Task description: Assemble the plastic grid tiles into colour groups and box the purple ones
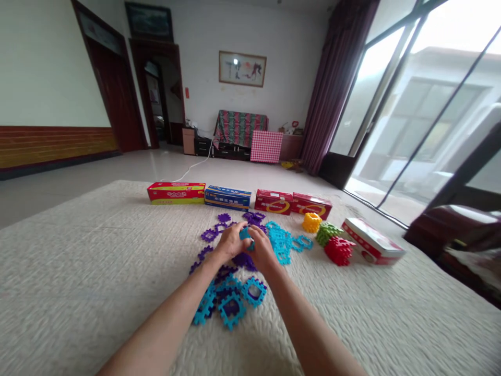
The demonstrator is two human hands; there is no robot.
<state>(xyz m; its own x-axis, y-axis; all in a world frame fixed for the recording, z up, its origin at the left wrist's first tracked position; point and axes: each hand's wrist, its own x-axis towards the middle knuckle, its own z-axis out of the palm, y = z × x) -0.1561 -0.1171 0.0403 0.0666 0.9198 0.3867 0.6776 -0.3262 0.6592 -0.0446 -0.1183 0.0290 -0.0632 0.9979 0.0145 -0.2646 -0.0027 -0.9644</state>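
My left hand (231,241) and my right hand (261,249) meet over a quilted white bed cover (78,271), fingers closed together on a teal interlocking tile piece (246,234). Loose purple tiles (219,225) lie scattered just beyond and under my hands. Several teal tiles (230,303) lie close in front of me between my forearms, and more teal tiles (284,241) sit to the right of my hands.
Built cubes stand to the right: yellow (312,222), green (327,233), red (338,250). A white and red tin box (372,241) lies beyond them. A row of boxes, red-yellow (176,192), blue (227,197), red (293,202), lines the far edge.
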